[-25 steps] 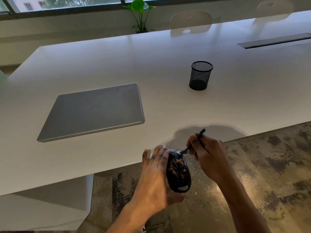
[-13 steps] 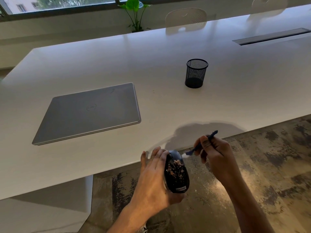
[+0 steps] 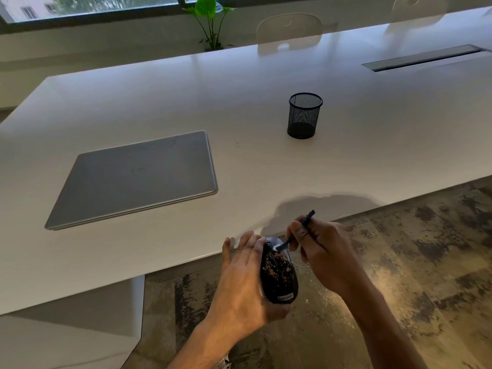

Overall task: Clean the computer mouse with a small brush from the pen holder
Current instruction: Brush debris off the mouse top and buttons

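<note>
My left hand (image 3: 241, 286) grips a black computer mouse (image 3: 278, 275) off the table's near edge, above the floor. Brown crumbs cover the mouse's back. My right hand (image 3: 323, 251) pinches a small dark brush (image 3: 299, 230), its white bristle tip touching the front end of the mouse near my left fingertips. The black mesh pen holder (image 3: 304, 115) stands upright on the white table (image 3: 266, 89), further back, and looks empty.
A closed grey laptop (image 3: 135, 178) lies on the table to the left. A dark cable slot (image 3: 423, 57) runs at the far right. White chairs (image 3: 288, 29) and a potted plant (image 3: 210, 22) stand behind the table. Mottled floor (image 3: 412, 262) lies below my hands.
My right hand swung out to the right with the brush, then came back left; the bristles now touch the mouse's front end. My left hand keeps holding the mouse.
</note>
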